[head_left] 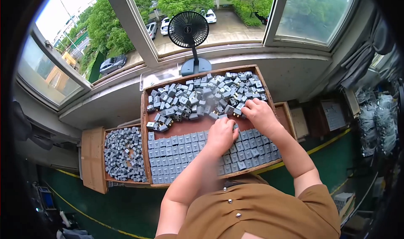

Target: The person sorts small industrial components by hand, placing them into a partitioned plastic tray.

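My left hand is curled at the upper edge of the ordered rows, closed on a small grey plastic block that shows beside its thumb. To the right and farther away, my right hand reaches to the edge of the loose pile. Its fingers are pinched together on another small grey block, partly covered by the fingertips. The wooden tray beneath both hands has neat rows of grey blocks in its near half. Loose blocks, some with brass-coloured contacts, lie heaped in its far half.
A second box full of loose grey blocks stands left, beside a brown cardboard flap. Beyond the tray a black fan stands at the window. Another wooden tray edges out at right, near clear plastic-wrapped goods.
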Demonstrator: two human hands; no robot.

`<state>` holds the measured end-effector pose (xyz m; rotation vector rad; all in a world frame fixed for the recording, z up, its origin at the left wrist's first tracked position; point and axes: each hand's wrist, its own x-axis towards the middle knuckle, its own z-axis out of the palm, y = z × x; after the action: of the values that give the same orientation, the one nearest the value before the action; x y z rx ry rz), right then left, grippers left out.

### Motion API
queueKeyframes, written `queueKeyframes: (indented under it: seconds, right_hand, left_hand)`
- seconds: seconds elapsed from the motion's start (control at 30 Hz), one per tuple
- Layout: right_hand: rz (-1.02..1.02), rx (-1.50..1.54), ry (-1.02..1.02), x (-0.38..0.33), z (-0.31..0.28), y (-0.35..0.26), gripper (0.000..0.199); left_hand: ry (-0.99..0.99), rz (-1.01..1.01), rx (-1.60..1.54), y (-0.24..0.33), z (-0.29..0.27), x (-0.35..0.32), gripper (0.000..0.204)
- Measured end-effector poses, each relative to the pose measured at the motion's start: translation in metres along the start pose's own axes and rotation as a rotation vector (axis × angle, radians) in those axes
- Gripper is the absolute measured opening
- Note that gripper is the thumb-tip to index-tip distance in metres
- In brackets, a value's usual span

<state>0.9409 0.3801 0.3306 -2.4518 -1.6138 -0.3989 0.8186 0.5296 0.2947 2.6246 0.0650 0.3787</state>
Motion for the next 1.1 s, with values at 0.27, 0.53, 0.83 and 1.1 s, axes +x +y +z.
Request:
queueKeyframes:
  seconds: [0.27,0.53,0.83,1.1]
  right_hand:
    - [-0.146,0.104,-0.129,-0.003,-0.014,0.001,0.010]
    - [0.296,0.233,-0.047,-0.030,-0.038,0.008,0.021]
    - [0.345,0.173,0.036,-0.033,-0.028,0.014,0.017]
    - [0.143,0.275,0.014,-0.024,-0.010,0.006,0.011]
  left_hand:
    - [-0.004,0.026,0.023,-0.003,-0.003,0.000,0.020]
    - [0.001,0.240,-0.025,0.008,-0.008,0.023,0.019]
    - [-0.161,0.094,0.140,0.016,-0.002,0.030,0.021]
    - [-0.159,0.015,0.082,0.020,-0.011,0.025,0.026]
